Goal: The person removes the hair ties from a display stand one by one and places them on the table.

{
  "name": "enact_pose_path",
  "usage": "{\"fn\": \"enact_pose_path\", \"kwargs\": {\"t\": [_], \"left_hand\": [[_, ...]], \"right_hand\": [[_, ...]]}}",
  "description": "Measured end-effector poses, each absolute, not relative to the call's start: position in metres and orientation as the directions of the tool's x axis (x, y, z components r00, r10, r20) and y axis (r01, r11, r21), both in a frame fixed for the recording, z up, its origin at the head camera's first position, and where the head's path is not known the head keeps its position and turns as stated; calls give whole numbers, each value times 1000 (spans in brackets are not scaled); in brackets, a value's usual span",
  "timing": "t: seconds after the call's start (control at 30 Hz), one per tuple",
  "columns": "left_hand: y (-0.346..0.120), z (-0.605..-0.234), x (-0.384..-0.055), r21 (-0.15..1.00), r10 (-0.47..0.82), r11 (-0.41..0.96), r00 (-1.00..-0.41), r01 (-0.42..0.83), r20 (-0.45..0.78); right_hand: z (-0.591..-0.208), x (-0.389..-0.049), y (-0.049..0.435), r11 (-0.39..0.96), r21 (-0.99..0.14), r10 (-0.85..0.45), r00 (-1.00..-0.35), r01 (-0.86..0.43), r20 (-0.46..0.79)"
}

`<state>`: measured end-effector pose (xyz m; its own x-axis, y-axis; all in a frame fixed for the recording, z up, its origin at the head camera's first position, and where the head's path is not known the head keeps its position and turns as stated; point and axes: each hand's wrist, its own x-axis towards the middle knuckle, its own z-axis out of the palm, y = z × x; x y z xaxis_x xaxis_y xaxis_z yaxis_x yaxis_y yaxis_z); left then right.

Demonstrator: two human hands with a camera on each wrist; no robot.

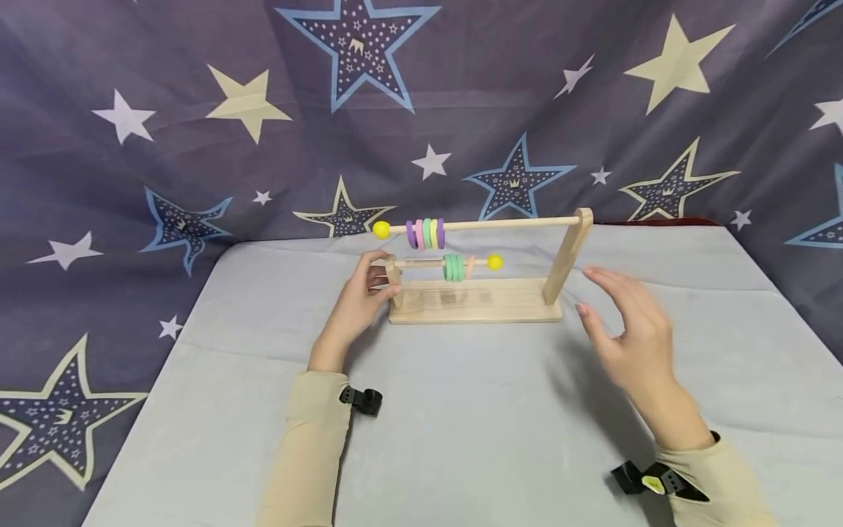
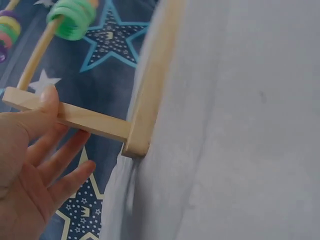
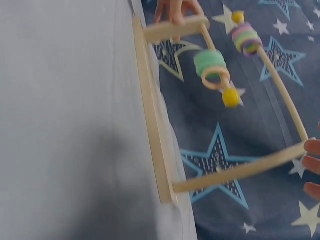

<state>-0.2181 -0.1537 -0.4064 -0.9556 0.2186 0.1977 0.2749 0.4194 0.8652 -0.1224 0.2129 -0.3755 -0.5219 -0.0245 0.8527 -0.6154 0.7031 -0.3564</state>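
Observation:
A wooden rack (image 1: 481,311) with two rods stands on the table. My left hand (image 1: 356,307) grips its short left post (image 2: 95,121), thumb on the near face and fingers behind. From that post the lower rod carries several green rings (image 1: 454,268) and a peach ring (image 1: 470,267), ending in a yellow ball (image 1: 495,262). The upper rod (image 1: 514,224) comes off the tall right post (image 1: 568,256); purple, pink, green and yellow rings (image 1: 425,234) hang near its yellow end ball (image 1: 381,230). To the right of the tall post, my right hand (image 1: 635,340) is raised, fingers apart, holding nothing.
A pale cloth (image 1: 461,424) covers the table under the rack. Behind it hangs a dark curtain (image 1: 514,95) printed with stars. Both wrists wear black straps with small devices, one on the left wrist (image 1: 362,400) and one on the right wrist (image 1: 658,481).

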Motion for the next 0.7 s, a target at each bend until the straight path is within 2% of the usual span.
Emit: {"fn": "enact_pose_path", "kwargs": {"t": [0.1, 0.33, 0.53, 0.7], "left_hand": [[-155, -406, -219, 895, 230, 361, -955, 262, 187], [-156, -406, -219, 878, 217, 407, -961, 251, 174], [-152, -404, -217, 844, 217, 475, -963, 248, 161], [-149, -401, -214, 798, 210, 545, -963, 258, 168]], "right_hand": [[-377, -121, 206, 634, -431, -5, -561, -642, 828], [-372, -125, 183, 473, -627, 18, -704, -620, 710], [-382, -144, 168, 319, -824, 16, -866, -469, 500], [-389, -155, 154, 256, -900, 29, -928, -352, 371]]}}
